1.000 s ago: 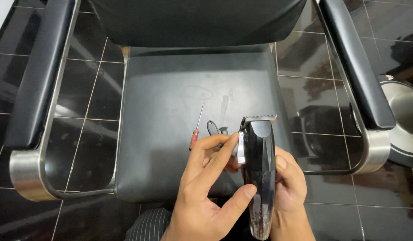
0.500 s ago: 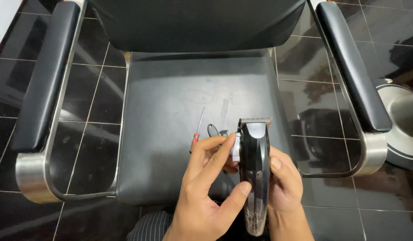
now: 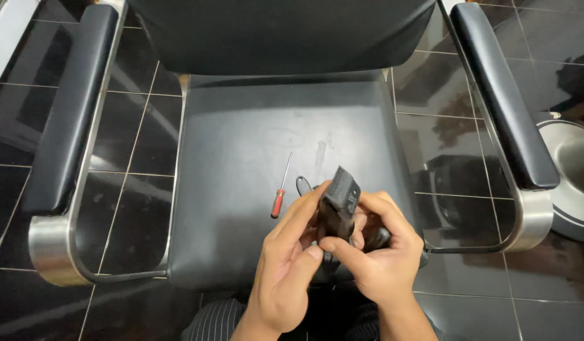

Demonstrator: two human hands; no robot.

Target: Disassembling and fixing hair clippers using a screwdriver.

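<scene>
Both my hands hold a black hair clipper [image 3: 338,202] over the front of a black leather chair seat [image 3: 241,158]. The clipper is tilted, with its blade end pointing up and away from me. My left hand [image 3: 285,265] grips its left side with thumb and fingers. My right hand [image 3: 380,252] wraps its lower body from the right. A small screwdriver [image 3: 280,196] with a red handle lies on the seat just left of my hands. A small dark loop [image 3: 302,185] lies beside the clipper, partly hidden by it.
The chair has black padded armrests [image 3: 71,113] on chrome frames [image 3: 49,249] at both sides and a black backrest [image 3: 279,31] at the top. Glossy dark floor tiles [image 3: 443,101] surround it. A round chrome chair base [image 3: 572,170] stands at the right edge.
The clipper was turned from lying lengthwise with its shiny face up to tilted with the blade end raised. My right hand shifted round onto its body. The screwdriver is more exposed.
</scene>
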